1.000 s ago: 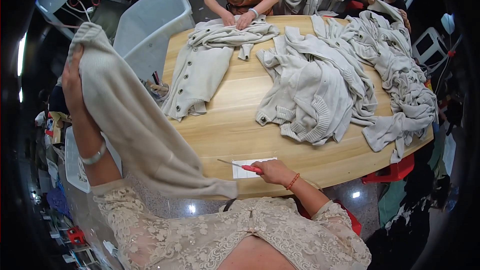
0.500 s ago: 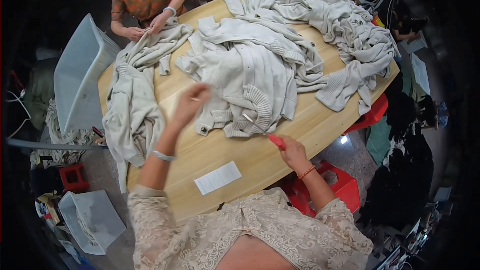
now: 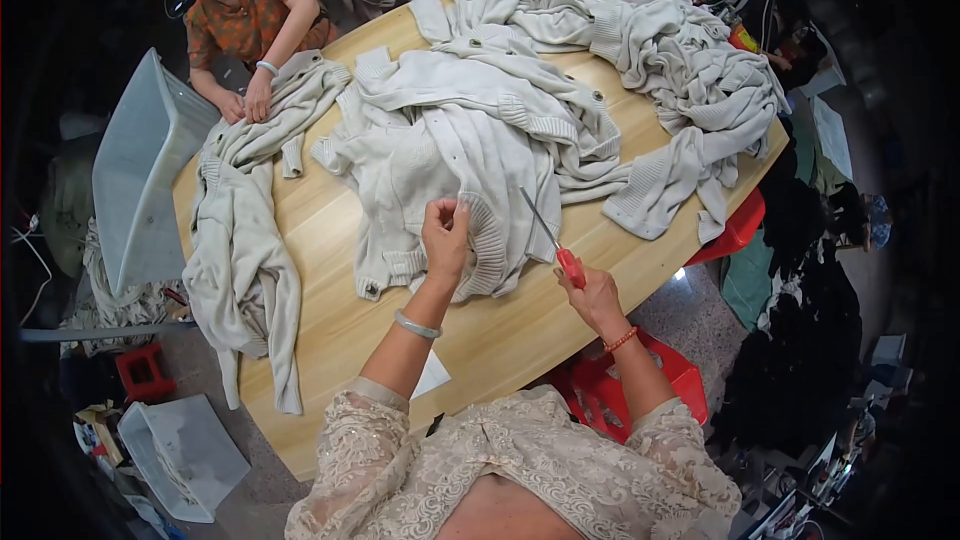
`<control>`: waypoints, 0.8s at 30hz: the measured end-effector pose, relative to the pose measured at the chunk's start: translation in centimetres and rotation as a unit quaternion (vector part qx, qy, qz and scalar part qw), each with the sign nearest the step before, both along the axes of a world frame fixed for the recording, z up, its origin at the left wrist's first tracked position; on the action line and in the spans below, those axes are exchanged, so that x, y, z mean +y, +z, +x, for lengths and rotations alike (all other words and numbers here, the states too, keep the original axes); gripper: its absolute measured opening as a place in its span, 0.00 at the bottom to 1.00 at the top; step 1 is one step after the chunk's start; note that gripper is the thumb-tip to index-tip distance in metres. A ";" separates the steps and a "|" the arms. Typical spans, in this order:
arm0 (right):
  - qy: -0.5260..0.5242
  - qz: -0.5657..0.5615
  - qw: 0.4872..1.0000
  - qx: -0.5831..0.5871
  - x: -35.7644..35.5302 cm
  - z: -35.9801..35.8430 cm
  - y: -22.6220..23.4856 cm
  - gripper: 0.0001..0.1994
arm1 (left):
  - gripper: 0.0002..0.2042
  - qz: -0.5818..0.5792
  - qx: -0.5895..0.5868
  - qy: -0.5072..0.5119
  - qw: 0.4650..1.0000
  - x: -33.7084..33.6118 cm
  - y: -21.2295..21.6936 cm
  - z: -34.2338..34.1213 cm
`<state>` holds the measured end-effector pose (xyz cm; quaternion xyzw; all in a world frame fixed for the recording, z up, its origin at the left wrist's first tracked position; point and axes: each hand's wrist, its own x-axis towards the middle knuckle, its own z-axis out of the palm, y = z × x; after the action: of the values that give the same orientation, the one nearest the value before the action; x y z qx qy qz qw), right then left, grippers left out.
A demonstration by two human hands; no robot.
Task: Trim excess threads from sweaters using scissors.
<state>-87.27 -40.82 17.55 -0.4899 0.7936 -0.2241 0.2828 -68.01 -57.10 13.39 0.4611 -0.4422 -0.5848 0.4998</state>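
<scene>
A pale grey knit sweater (image 3: pixel 420 165) lies bunched in the middle of the wooden table, its ribbed edge (image 3: pixel 487 240) curving toward me. Over the left side of that edge is my left hand (image 3: pixel 445 235), fingers curled and pinched together; whatever lies between the fingertips is hidden. To the right, past the knitwear, my right hand (image 3: pixel 592 297) is closed around a screwdriver-like tool (image 3: pixel 570 265) with a red handle. Its thin metal shaft points up and left, its tip near the sweater's right side.
More pale knitwear is heaped at the far right (image 3: pixel 690 90); another garment (image 3: pixel 245 250) lies on the left. Across the table, a co-worker (image 3: pixel 250 10) handles a garment. A white paper (image 3: pixel 432 376) shows beside my left forearm. Red stools (image 3: pixel 670 370) and plastic bins (image 3: pixel 140 175) stand around the table.
My left hand has moved right and down to the sweater's ribbed edge. The tool in my right hand is raised, its metal shaft now plainly visible. The co-worker's hands are lower on their garment.
</scene>
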 end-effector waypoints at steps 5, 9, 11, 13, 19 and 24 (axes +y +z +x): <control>-0.001 -0.086 0.989 -0.121 -4.4 0.9 3.7 0.15 | 0.11 0.137 0.357 0.018 0.924 0.5 5.5 1.3; 0.024 -0.121 0.982 -0.142 -6.8 0.9 6.4 0.15 | 0.13 0.137 0.339 -0.088 0.927 5.4 13.2 4.8; 0.050 -0.187 0.968 -0.157 -7.7 2.3 8.0 0.16 | 0.12 0.080 0.178 -0.222 0.955 9.3 12.5 10.1; 0.048 -0.165 0.975 -0.144 -8.1 4.2 9.4 0.18 | 0.12 0.029 0.054 -0.350 0.935 13.0 14.6 14.8; 0.066 -0.103 0.992 0.014 -8.2 10.8 7.8 0.27 | 0.12 0.150 -0.025 -0.482 0.863 21.0 15.3 25.3; 0.095 -0.018 0.992 0.084 -7.5 16.1 2.4 0.32 | 0.20 0.218 -0.064 -0.458 0.859 24.3 16.7 29.8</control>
<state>-71.12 -48.33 19.99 -0.5853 0.7602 -0.1687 0.2259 -38.25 -32.78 30.12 0.3401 -0.4955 -0.7986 0.0324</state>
